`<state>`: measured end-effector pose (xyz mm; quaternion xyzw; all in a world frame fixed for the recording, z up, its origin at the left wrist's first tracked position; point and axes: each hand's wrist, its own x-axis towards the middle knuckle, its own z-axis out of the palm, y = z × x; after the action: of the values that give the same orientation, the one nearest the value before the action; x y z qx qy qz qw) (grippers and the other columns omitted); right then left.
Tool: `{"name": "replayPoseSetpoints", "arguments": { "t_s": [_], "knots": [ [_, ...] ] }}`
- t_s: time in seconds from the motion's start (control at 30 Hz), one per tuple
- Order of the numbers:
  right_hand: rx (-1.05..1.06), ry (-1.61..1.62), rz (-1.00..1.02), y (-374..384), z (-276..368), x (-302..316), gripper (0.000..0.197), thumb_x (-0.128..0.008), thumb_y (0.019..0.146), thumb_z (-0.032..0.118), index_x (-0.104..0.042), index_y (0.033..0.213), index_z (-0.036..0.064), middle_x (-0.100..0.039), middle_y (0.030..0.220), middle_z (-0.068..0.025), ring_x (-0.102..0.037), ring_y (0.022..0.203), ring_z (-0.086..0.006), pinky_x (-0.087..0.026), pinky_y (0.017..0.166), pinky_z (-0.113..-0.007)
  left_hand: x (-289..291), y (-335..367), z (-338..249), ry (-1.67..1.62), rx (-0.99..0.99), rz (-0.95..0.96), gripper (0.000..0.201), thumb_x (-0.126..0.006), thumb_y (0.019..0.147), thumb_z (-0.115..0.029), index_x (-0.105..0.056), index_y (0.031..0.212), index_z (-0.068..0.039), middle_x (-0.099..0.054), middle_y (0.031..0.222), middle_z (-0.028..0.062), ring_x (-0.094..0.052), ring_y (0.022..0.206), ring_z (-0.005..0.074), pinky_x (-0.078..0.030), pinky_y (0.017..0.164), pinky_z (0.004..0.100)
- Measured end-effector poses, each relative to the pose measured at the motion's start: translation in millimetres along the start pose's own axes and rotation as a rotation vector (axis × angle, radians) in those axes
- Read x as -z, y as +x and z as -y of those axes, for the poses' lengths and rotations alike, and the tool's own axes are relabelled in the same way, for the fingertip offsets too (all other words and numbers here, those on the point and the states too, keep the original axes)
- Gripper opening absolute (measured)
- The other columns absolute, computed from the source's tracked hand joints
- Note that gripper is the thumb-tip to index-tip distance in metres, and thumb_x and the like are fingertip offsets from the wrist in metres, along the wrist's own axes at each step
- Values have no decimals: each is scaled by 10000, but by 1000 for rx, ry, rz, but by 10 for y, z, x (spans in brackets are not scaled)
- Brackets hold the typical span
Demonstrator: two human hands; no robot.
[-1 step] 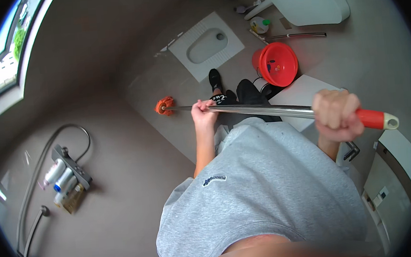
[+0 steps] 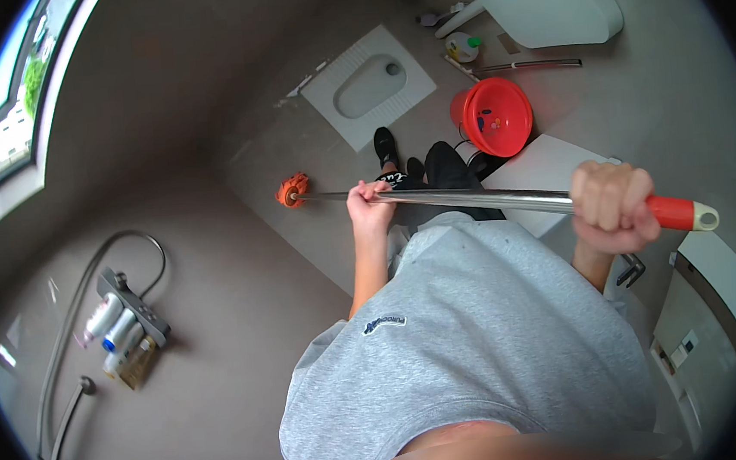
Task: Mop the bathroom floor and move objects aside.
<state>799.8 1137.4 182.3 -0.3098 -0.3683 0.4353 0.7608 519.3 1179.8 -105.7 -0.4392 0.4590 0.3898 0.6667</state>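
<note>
Both of my hands grip a mop with a shiny metal pole (image 2: pixel 487 199) that runs across in front of my body. My left hand (image 2: pixel 370 205) is closed round the pole's lower part, left of my legs. Up near the red handle end (image 2: pixel 674 213), which has a cream cap with a hole, my right hand (image 2: pixel 612 205) is wrapped in a fist. At the pole's far left end, the orange mop head (image 2: pixel 293 190) is at the floor beside the wall; the picture does not show how firmly it touches.
A white squat toilet (image 2: pixel 369 84) is set in the floor ahead. To its right stands a red bucket (image 2: pixel 510 115), near a green-capped bottle (image 2: pixel 462 47) and a thin rod (image 2: pixel 528 66). A white washbasin (image 2: pixel 544 0) juts in above. A shower fixture with bottles (image 2: pixel 125 323) hangs on the left wall.
My right hand and the handle end have shifted slightly to the right, and my left hand a little too. The mop head stays almost where it was.
</note>
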Motion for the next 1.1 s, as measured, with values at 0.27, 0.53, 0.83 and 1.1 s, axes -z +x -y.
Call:
{"name": "replayPoseSetpoints", "arguments": {
  "t_s": [0.27, 0.53, 0.83, 1.1],
  "knots": [
    [161, -68, -170, 329, 698, 477, 294, -530, 871, 215, -375, 625, 167, -393, 421, 63, -309, 336, -62, -303, 458, -229, -1096, -136, 784, 204, 217, 93, 286, -384, 907, -97, -318, 630, -126, -286, 501, -30, -302, 468, 124, -373, 612, 298],
    [282, -190, -169, 527, 1079, 834, 286, -555, 835, 239, -374, 619, 189, -384, 426, 83, -305, 352, -47, -280, 484, -209, -2085, 13, 1591, 440, 257, 74, 251, -410, 873, -60, -335, 639, -113, -302, 498, -27, -301, 460, 127, -379, 631, 310],
    [369, -263, -271, 1053, 1126, 900, 289, -462, 852, 249, -310, 610, 210, -289, 451, 97, -215, 420, -50, -252, 590, -256, -3102, 383, 2098, 489, 370, 219, 208, -427, 848, -31, -384, 660, -108, -389, 535, -21, -404, 476, 114, -392, 606, 278],
    [190, -215, -339, 2081, -131, 762, 275, -494, 942, 125, -316, 732, 128, -291, 561, 38, -261, 509, -81, -267, 529, -275, -3329, 1399, 1709, 492, -17, 336, 297, -444, 996, -269, -503, 1149, -20, -656, 1012, 103, -637, 977, 194, -497, 916, 359]
  ]
}}
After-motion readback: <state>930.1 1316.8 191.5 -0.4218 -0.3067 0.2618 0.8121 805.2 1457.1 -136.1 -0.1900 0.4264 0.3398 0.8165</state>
